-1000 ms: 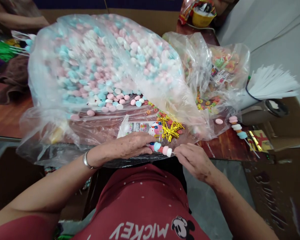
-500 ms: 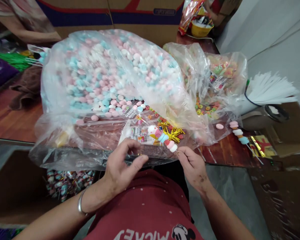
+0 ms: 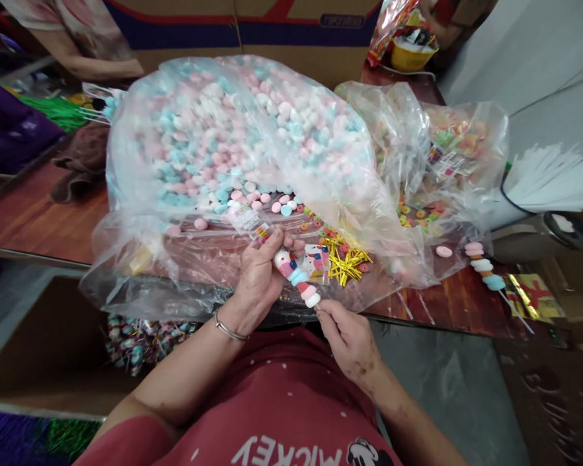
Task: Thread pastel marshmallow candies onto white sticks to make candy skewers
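A marshmallow skewer point(image 3: 298, 278) with pink, blue and white pieces slants between my hands over the table's front edge. My left hand point(image 3: 261, 272) is closed around its upper end, where a colourful printed piece shows. My right hand point(image 3: 347, 336) pinches the lower tip just below the last white marshmallow; the fingers hide most of the stick. A clear printed wrapper point(image 3: 250, 220) lies at my left fingertips; whether they grip it I cannot tell. More printed wrappers point(image 3: 315, 259) lie beyond the skewer, beside a pile of gold twist ties point(image 3: 347, 262).
A big clear bag of marshmallows point(image 3: 214, 129) covers the table's middle. Right of it are a bag of gummy rings point(image 3: 451, 142), a second skewer point(image 3: 486, 265) and white sticks point(image 3: 554, 175). A cardboard box point(image 3: 53, 343) with wrapped skewers stands below left. A person's arm point(image 3: 97, 65) shows behind.
My left hand, open and apart before, has closed on the skewer's upper end. The skewer and my right hand have shifted left and slightly down, and the view has turned a little.
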`<action>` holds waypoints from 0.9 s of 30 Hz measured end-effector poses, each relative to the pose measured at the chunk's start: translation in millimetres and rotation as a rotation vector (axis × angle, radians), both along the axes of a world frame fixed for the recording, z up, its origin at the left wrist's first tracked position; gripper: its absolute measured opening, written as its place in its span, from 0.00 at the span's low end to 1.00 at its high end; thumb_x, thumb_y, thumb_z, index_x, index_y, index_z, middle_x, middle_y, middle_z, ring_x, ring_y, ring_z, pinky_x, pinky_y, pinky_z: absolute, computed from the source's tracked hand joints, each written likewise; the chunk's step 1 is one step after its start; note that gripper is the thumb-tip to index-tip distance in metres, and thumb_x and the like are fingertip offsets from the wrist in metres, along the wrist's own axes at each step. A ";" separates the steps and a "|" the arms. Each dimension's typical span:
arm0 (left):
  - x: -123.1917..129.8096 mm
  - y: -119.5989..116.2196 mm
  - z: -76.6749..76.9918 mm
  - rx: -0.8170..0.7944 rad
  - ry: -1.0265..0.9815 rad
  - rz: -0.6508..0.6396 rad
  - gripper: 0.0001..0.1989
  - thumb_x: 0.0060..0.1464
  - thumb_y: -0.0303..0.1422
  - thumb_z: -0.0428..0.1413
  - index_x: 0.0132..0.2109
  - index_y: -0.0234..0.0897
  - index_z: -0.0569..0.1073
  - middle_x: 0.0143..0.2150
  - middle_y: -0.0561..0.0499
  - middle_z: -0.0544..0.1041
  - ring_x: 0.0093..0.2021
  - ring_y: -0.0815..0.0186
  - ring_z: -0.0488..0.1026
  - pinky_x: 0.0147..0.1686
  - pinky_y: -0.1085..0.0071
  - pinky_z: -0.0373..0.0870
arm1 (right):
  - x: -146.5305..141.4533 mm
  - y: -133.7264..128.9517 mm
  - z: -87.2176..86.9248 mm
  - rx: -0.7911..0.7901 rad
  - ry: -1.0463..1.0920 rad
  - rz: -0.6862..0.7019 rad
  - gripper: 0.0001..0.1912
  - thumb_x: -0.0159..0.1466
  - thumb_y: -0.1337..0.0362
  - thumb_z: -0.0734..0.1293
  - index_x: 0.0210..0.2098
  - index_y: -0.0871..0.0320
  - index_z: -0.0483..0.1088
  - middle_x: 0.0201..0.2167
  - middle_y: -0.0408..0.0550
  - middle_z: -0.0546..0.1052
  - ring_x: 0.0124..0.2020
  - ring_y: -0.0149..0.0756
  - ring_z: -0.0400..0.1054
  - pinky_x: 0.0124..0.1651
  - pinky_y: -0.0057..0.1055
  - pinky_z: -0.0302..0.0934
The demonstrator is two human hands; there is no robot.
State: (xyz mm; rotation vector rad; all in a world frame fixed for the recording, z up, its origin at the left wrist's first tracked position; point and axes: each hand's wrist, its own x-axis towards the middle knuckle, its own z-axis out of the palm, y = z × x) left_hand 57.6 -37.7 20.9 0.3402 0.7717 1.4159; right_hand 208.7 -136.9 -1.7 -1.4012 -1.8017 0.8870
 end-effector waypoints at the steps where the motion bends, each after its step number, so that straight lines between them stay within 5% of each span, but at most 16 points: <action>1: 0.7 0.1 -1.2 -0.003 0.003 -0.006 0.14 0.44 0.33 0.68 0.32 0.34 0.70 0.23 0.59 0.70 0.24 0.74 0.72 0.28 0.77 0.71 | -3.2 -1.0 0.1 -0.101 0.075 -0.006 0.11 0.68 0.61 0.58 0.34 0.56 0.69 0.19 0.39 0.67 0.20 0.27 0.59 0.26 0.25 0.55; 5: 2.6 0.8 -3.3 0.004 0.005 -0.039 0.16 0.45 0.35 0.68 0.32 0.35 0.68 0.23 0.60 0.68 0.19 0.78 0.66 0.20 0.80 0.64 | -18.3 -5.0 -3.9 -0.509 0.546 -0.018 0.12 0.67 0.56 0.57 0.32 0.56 0.65 0.13 0.33 0.57 0.15 0.25 0.48 0.18 0.24 0.45; 7: 2.9 2.3 -2.9 0.018 0.005 -0.033 0.17 0.45 0.35 0.68 0.32 0.35 0.67 0.24 0.60 0.68 0.19 0.79 0.65 0.19 0.80 0.63 | -23.3 -6.6 -7.2 -0.584 0.668 -0.046 0.12 0.66 0.56 0.57 0.32 0.56 0.64 0.13 0.31 0.54 0.13 0.25 0.44 0.16 0.24 0.41; 9: 2.8 4.1 -2.4 0.018 0.021 0.001 0.18 0.43 0.35 0.69 0.31 0.35 0.66 0.24 0.60 0.69 0.19 0.79 0.65 0.19 0.80 0.63 | -24.4 -7.5 -9.5 -0.479 0.542 -0.067 0.12 0.66 0.57 0.57 0.31 0.56 0.65 0.13 0.33 0.56 0.14 0.25 0.46 0.17 0.24 0.43; 14: 2.9 4.6 -5.3 -0.039 0.104 0.066 0.20 0.40 0.37 0.70 0.29 0.35 0.66 0.21 0.59 0.69 0.18 0.77 0.65 0.19 0.79 0.63 | -20.0 -4.4 -11.5 0.337 -0.243 -0.095 0.11 0.67 0.68 0.59 0.30 0.57 0.70 0.19 0.41 0.70 0.20 0.28 0.61 0.28 0.27 0.52; 17: 6.4 1.0 -9.3 -0.042 0.107 0.055 0.22 0.39 0.41 0.70 0.29 0.35 0.66 0.20 0.59 0.68 0.18 0.75 0.66 0.17 0.79 0.62 | -22.1 0.5 -12.1 0.602 -0.491 -0.141 0.12 0.67 0.72 0.59 0.29 0.58 0.70 0.17 0.40 0.69 0.20 0.29 0.61 0.28 0.30 0.51; 23: 17.5 -11.2 -11.1 -0.036 0.104 -0.008 0.21 0.41 0.42 0.69 0.28 0.35 0.67 0.19 0.58 0.69 0.16 0.76 0.62 0.12 0.80 0.53 | -31.4 11.7 -10.1 0.684 -0.564 -0.167 0.10 0.67 0.73 0.59 0.33 0.61 0.71 0.18 0.42 0.70 0.21 0.31 0.62 0.28 0.31 0.52; 27: 13.5 -12.0 -8.3 0.025 0.022 -0.068 0.19 0.41 0.41 0.70 0.31 0.34 0.71 0.23 0.56 0.72 0.22 0.73 0.70 0.19 0.79 0.63 | -28.6 14.2 -4.7 0.354 -0.203 -0.135 0.11 0.68 0.68 0.57 0.33 0.59 0.69 0.19 0.39 0.69 0.19 0.26 0.61 0.25 0.25 0.54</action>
